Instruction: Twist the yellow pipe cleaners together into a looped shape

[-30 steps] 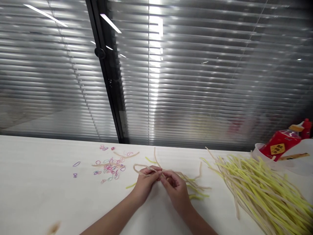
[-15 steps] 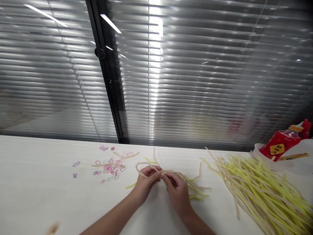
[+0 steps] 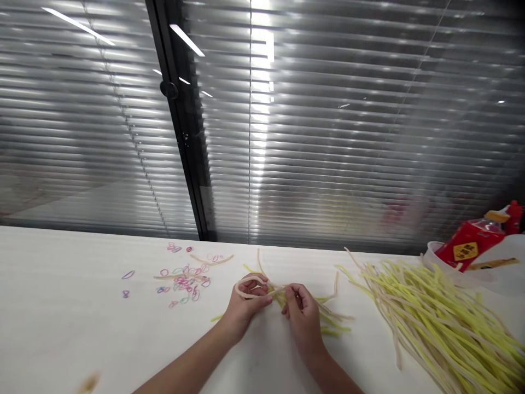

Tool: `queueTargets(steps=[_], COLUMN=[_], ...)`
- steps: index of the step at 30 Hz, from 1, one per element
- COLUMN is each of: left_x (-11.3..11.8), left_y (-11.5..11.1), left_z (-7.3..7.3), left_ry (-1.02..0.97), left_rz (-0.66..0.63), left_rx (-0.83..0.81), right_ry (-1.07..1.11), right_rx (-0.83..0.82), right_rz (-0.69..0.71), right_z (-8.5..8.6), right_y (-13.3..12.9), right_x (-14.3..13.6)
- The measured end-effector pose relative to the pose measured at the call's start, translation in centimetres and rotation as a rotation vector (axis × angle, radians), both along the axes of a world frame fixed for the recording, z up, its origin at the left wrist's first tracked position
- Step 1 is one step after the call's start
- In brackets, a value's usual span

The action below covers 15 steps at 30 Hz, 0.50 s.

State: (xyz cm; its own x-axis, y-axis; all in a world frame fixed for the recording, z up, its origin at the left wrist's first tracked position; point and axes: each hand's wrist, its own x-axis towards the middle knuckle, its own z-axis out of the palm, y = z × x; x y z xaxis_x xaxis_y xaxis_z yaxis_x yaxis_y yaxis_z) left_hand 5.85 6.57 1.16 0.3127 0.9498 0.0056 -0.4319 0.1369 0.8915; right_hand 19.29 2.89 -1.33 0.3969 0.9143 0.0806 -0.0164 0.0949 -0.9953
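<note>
A beige pipe cleaner [image 3: 237, 290] is bent into a loop around the fingertips of my left hand [image 3: 246, 306]. That hand pinches it between thumb and fingers. Just to the right, my right hand [image 3: 304, 314] grips the other end of the same pipe cleaner between thumb and forefinger, and a short stretch of it spans the gap between both hands. Under and behind my hands lie loose yellow and beige pipe cleaners [image 3: 337, 317], partly covered by my fingers.
Small coloured rubber bands [image 3: 184, 282] are scattered to the left on the white table [image 3: 61, 312]. A large heap of yellow and beige pipe cleaners [image 3: 443, 323] spreads at right. Behind it, a red bottle [image 3: 470, 241] leans in a clear plastic container [image 3: 432, 254]. Window blinds border the back.
My right hand has shifted slightly right, away from my left hand. The pipe cleaner's loop has become smaller and now sits closer over my left fingers.
</note>
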Motion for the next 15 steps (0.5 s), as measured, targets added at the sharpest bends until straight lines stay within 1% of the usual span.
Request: queueTargets(steps=[4,8,13,15], left_x=[-0.08,0.02,0.20,0.25], left_y=[-0.12,-0.31,-0.54,-0.59], left_z=[0.19,0.50,0.73,0.66], left_ry=[0.046,0.003,0.002,0.010], left_rz=[0.029,0.052,0.150,0.168], left_rx=[-0.035,-0.047,-0.020,-0.008], right_ry=[0.091,0.137,0.157,0.152], right_rx=[-0.018,-0.032,-0.014,-0.011], right_rz=[-0.042,-0.092,-0.108,-0.108], right_z=[-0.26,-0.48,-0.35,-0.30], right_y=[0.18,0.43,0.46,0.42], right_x=[0.06,0.13,0.21,0.23])
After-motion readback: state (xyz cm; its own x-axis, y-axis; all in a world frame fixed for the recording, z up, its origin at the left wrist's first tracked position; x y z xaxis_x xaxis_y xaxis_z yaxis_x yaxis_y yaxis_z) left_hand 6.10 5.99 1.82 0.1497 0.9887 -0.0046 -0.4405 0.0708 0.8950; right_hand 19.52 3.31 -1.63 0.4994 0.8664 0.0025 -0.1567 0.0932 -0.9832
